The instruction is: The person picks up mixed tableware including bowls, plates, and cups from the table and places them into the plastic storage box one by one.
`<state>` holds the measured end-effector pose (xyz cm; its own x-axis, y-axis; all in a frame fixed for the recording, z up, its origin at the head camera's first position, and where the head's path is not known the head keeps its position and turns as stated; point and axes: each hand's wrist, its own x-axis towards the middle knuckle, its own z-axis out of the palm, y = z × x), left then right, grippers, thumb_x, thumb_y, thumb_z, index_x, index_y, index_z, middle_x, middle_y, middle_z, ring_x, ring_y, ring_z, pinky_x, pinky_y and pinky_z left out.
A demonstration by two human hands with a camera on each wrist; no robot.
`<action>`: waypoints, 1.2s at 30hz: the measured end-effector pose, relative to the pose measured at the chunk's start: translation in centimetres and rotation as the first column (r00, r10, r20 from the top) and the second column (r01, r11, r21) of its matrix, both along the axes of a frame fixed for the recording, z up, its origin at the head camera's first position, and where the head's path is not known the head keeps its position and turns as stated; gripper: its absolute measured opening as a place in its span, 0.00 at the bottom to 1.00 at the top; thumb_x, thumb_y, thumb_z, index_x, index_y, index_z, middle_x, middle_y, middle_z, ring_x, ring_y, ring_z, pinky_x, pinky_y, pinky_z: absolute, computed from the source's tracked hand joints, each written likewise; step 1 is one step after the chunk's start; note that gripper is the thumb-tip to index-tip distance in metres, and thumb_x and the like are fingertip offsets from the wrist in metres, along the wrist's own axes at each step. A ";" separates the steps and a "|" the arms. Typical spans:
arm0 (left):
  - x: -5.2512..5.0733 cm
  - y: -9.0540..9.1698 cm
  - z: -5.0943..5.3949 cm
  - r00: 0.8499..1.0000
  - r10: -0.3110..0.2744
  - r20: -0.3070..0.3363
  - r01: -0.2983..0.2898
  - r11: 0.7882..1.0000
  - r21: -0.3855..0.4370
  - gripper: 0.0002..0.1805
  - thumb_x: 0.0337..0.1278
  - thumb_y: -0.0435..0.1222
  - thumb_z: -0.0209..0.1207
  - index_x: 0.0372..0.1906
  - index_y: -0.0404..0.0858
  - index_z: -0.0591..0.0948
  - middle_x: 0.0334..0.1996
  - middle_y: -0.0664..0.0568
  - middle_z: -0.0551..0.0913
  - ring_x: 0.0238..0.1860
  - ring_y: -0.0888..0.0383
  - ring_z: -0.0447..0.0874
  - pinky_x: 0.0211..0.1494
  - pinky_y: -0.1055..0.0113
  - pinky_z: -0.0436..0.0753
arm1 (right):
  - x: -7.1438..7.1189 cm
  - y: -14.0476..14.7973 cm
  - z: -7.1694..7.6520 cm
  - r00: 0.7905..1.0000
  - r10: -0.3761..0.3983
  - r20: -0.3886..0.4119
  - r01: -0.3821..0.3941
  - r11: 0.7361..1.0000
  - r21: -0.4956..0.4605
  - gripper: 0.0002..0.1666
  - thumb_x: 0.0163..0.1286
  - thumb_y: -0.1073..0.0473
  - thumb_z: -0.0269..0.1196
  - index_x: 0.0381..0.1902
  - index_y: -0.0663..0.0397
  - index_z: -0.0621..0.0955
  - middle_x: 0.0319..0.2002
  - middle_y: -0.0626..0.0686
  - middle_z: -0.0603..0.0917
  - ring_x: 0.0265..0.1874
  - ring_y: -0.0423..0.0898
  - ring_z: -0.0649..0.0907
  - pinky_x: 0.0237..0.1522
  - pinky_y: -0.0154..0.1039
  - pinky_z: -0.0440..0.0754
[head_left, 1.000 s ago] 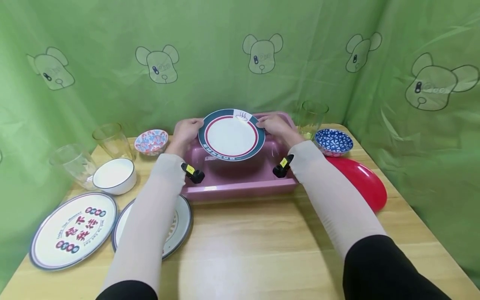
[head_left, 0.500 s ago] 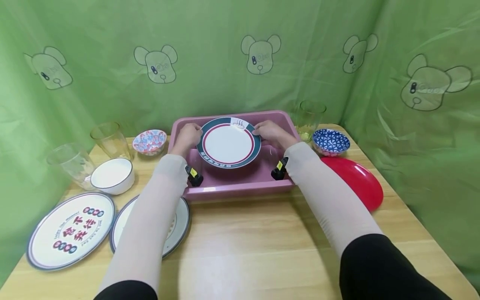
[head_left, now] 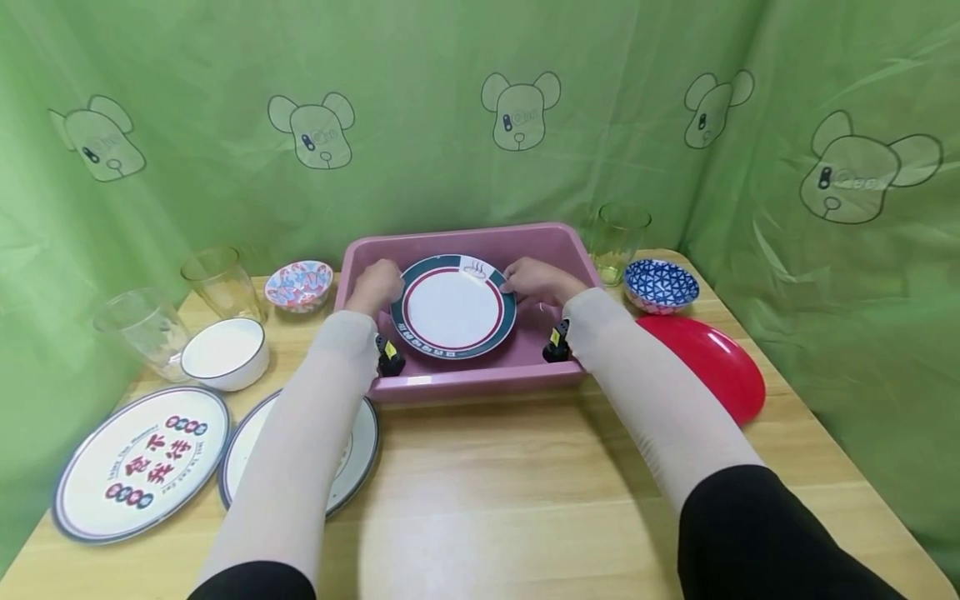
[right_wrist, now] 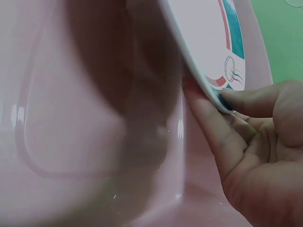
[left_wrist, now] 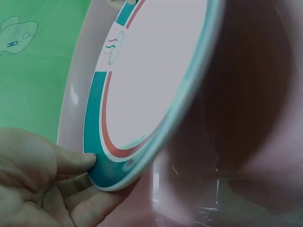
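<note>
Both hands hold a white plate (head_left: 453, 308) with a teal rim and a red ring, inside a pink plastic basin (head_left: 480, 382). My left hand (head_left: 378, 287) pinches its left edge, thumb on top and fingers beneath, as the left wrist view shows of the plate (left_wrist: 147, 71). On the opposite edge my right hand (head_left: 542, 282) pinches the rim the same way; in the right wrist view the fingers (right_wrist: 213, 125) lie under it. A dark shadow falls on the basin floor (right_wrist: 71, 142), and the plate is tilted and raised above it.
Left of the basin stand a white bowl (head_left: 225, 353), a patterned bowl (head_left: 299, 286), an amber glass (head_left: 223, 283), a clear glass (head_left: 146, 333) and two plates, one lettered (head_left: 142, 462). On the right are a blue bowl (head_left: 661, 285), a green glass (head_left: 619, 242) and a red plate (head_left: 716, 367).
Both hands have lowered the plate from above the basin's back rim down into the basin. Their grip on its two edges stays the same.
</note>
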<state>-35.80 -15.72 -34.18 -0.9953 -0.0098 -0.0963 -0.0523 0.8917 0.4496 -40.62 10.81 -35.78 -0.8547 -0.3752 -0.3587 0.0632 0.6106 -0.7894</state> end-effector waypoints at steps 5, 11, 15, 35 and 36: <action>0.4 0.2 0.0 0.999 -0.009 0.047 0.010 1.000 -0.018 0.09 0.52 0.21 0.46 0.32 0.31 0.77 0.35 0.40 0.80 0.31 0.50 0.78 0.31 0.64 0.81 | 0.1 -0.3 -0.3 0.998 0.068 0.004 -0.068 0.995 0.071 0.10 0.73 0.68 0.55 0.48 0.72 0.74 0.35 0.60 0.78 0.29 0.49 0.82 0.37 0.42 0.87; 0.8 0.2 0.1 0.998 -0.012 0.064 0.015 0.999 -0.046 0.10 0.52 0.20 0.46 0.35 0.30 0.76 0.38 0.39 0.79 0.37 0.47 0.77 0.43 0.58 0.81 | 0.2 -0.6 -0.6 0.991 0.131 0.034 -0.134 0.985 0.109 0.11 0.73 0.68 0.55 0.48 0.73 0.73 0.32 0.59 0.79 0.26 0.47 0.82 0.35 0.40 0.88; 0.8 0.3 0.0 0.997 -0.012 0.076 0.016 0.998 -0.061 0.11 0.51 0.20 0.46 0.36 0.30 0.76 0.41 0.37 0.79 0.41 0.45 0.77 0.50 0.55 0.80 | 0.2 -0.7 -0.7 0.987 0.158 0.038 -0.162 0.978 0.133 0.11 0.74 0.68 0.54 0.49 0.73 0.74 0.31 0.58 0.79 0.26 0.47 0.83 0.35 0.39 0.87; 0.7 0.3 -0.4 0.991 0.000 0.132 0.012 0.996 -0.086 0.14 0.57 0.23 0.49 0.46 0.28 0.79 0.43 0.38 0.80 0.43 0.46 0.79 0.47 0.58 0.82 | -0.2 -0.8 -1.0 0.966 0.232 0.117 -0.251 0.950 0.184 0.07 0.72 0.70 0.54 0.43 0.71 0.75 0.34 0.61 0.81 0.29 0.49 0.86 0.38 0.40 0.87; 0.7 0.3 -0.5 0.991 -0.002 0.131 0.015 0.996 -0.092 0.13 0.58 0.23 0.49 0.46 0.28 0.79 0.43 0.38 0.80 0.43 0.46 0.78 0.47 0.58 0.82 | -0.2 -0.8 -1.0 0.965 0.235 0.120 -0.254 0.949 0.184 0.07 0.72 0.70 0.54 0.43 0.71 0.75 0.34 0.61 0.81 0.29 0.49 0.86 0.38 0.39 0.87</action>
